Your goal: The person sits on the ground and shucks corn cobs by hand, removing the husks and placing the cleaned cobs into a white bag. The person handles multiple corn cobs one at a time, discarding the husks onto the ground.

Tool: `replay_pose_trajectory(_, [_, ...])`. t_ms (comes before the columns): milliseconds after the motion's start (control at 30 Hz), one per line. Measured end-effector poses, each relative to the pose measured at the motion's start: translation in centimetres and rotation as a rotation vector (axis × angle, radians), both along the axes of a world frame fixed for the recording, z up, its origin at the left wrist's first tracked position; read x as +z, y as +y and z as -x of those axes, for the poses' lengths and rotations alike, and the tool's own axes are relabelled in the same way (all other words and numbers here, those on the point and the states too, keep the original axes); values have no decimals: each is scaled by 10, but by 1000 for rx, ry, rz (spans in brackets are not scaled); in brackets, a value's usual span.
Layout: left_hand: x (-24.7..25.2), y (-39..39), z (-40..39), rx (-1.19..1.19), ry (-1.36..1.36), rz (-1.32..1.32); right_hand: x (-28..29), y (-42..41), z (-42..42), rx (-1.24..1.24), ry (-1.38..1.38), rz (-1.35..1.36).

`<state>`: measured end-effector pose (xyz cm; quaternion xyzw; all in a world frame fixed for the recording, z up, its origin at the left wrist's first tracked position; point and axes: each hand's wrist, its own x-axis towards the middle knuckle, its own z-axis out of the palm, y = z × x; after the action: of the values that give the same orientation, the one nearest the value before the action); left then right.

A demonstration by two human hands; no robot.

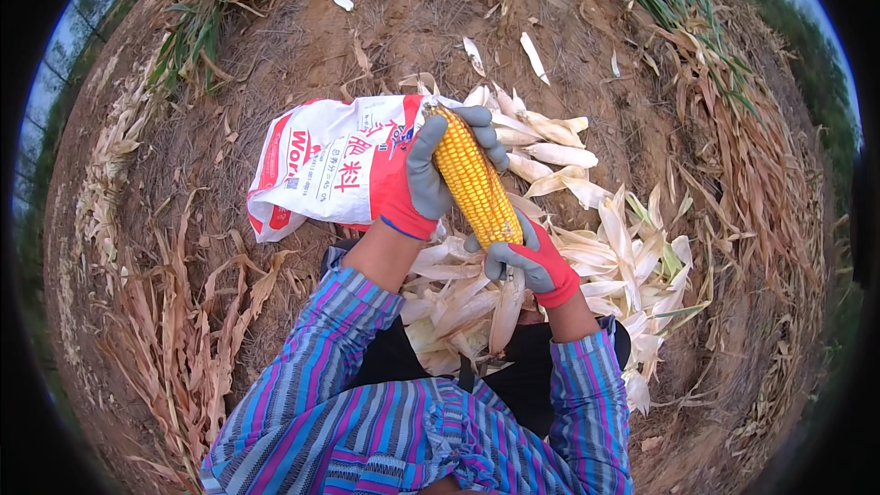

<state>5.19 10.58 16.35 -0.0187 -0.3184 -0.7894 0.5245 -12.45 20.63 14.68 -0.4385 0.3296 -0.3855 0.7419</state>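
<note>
A yellow ear of corn (473, 175), its kernels bare, is held tilted in front of me between both gloved hands. My left hand (427, 163), in a grey and red work glove, wraps the upper end from the left, its fingers reaching round the far side. At the lower end, my right hand (533, 254) in a matching glove grips the base. Pale husk leaves (509, 313) hang down beneath that hand; whether they still join the cob is hidden by the fingers.
A white and red woven sack (323, 168) with printing lies to the left. Several ears in pale husk (553, 144) lie beyond my right hand. Loose husks (629, 265) are heaped at right and between my legs. Dry stalks (182, 337) lie left, more stalks (729, 151) right.
</note>
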Motion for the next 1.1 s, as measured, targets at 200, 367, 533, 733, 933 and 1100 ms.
replay_pose_trajectory(200, [19,11,12,-42,-22,-82,-7,0,6,157,-251,-126])
replay_pose_trajectory(367, [5,4,2,145,-295,-146,-10,0,-10,59,-72,-113])
replay_pose_trajectory(533, [5,7,0,820,-930,208,-33,1,-20,-182,249,362])
replay_pose_trajectory(733, [-5,5,10,669,-634,-75,-17,2,-16,-19,-11,18])
replay_pose_trajectory(933, [9,13,22,182,-123,-192,7,5,-16,-22,-124,-50])
replay_pose_trajectory(1100, [15,23,26,614,-752,47,-9,0,-17,-101,-36,-104])
